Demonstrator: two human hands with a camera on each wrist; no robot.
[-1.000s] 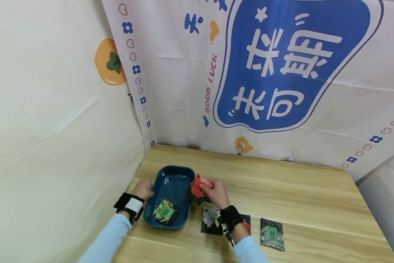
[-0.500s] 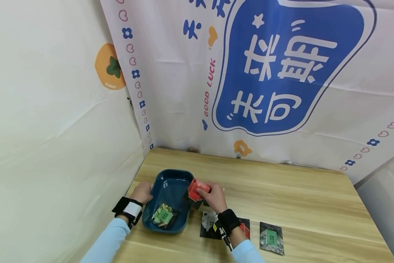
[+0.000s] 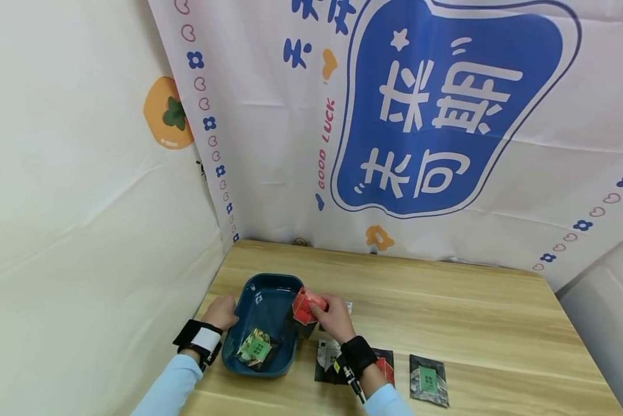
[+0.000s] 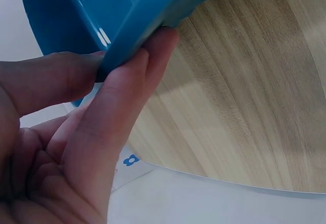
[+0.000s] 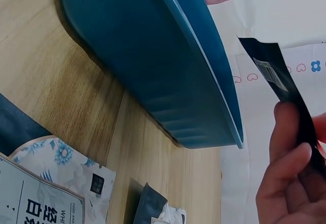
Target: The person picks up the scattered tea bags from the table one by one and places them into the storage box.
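Observation:
A deep teal plastic tray [image 3: 271,303] stands at the left of the table. My left hand [image 3: 220,312] pinches its left rim, the thumb on the inner side and the fingers outside in the left wrist view. My right hand [image 3: 338,319] grips a red and black flat packet [image 3: 303,306] between thumb and fingers, over the tray's right rim. The packet's dark back with a small label [image 5: 269,71] shows in the right wrist view, raised above the tray. A green and yellow packet [image 3: 255,349] lies inside the tray near its front.
A black and white packet [image 3: 325,363], one with a red label [image 3: 386,365] and one with a green label [image 3: 428,380] lie right of the tray. Another packet [image 3: 349,307] is mostly hidden behind my right hand. White cloth walls [image 3: 269,173] border the table's back and left.
My right hand has moved slightly left with the red and black packet, farther over the tray's rim. My left hand keeps its hold. The head view has shifted a little.

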